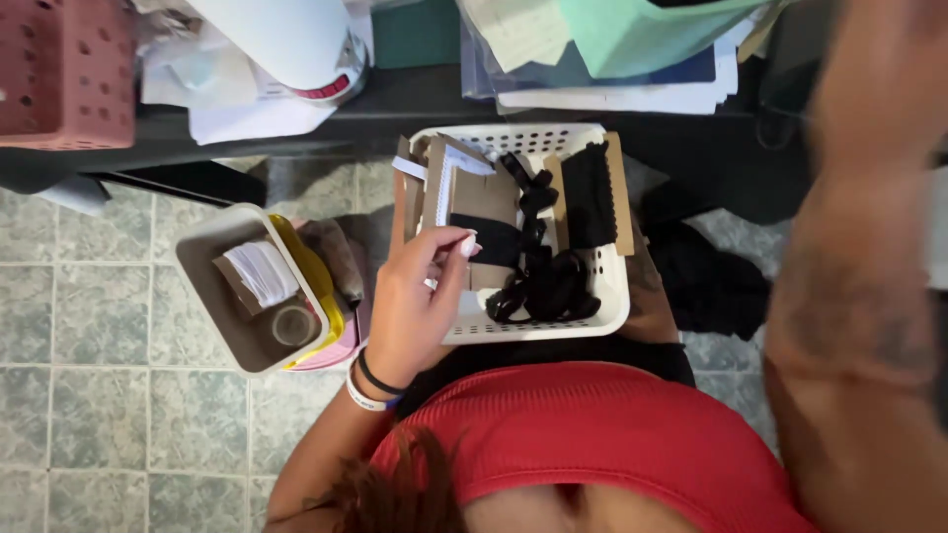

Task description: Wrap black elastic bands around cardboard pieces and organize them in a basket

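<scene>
Head view: looks straight down at a seated person in a red top, with a white perforated basket [612,296] on the lap.
Left hand: left hand [415,306] sits at the basket's near-left rim; fingertips [456,240] are pressed together in a pinch over a cardboard card wound with black elastic [484,237]. Whether they grip the card's edge or only touch it, I cannot tell.
Right hand: right forearm [859,276] fills the right edge, blurred; the hand itself is out of frame, so finger state unknown.
Basket contents: a second card wrapped in black lace [590,192], a loose tangle of black trim [543,281], and a card with white trim [449,173] at the back left.
Beside it: beige bin [202,296] on the tiled floor, holding a roll of white ribbon [259,271] (also a small tape roll).
Handling note: judged from here, pinch the card by its stiff cardboard edge, not the wound elastic, so the wrap stays put.
Caution: loose black trim lies touching the card's right side; lift straight up to avoid snagging it.
</scene>
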